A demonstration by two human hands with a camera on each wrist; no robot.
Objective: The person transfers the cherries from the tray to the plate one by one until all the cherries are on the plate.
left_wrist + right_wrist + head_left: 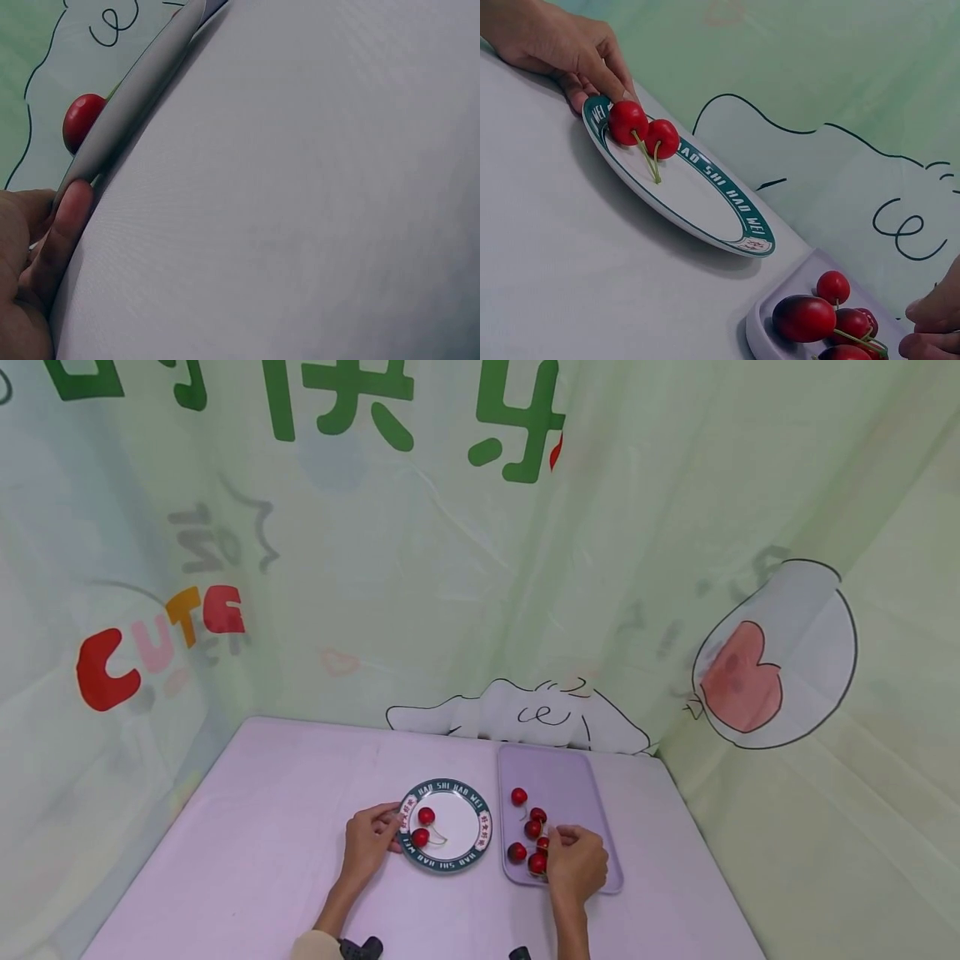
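My left hand (pixel 369 842) holds the left rim of a round white plate (pixel 461 827) with a dark green lettered border. In the left wrist view a finger (pixel 73 206) lies against the underside of the plate's edge. Two red cherries (pixel 426 816) with green stems rest on the plate, toward its left side. My right hand (pixel 577 862) is over a lilac tray (pixel 558 768), fingers bent and fingertips close to the stems of several cherries (pixel 804 318). Whether it pinches a stem I cannot tell.
A pale cloth covers the table (pixel 300 777), with the plate left of the tray. Printed curtains (pixel 420 568) enclose the back and sides. Dark objects (pixel 362 948) show at the bottom edge of the head view.
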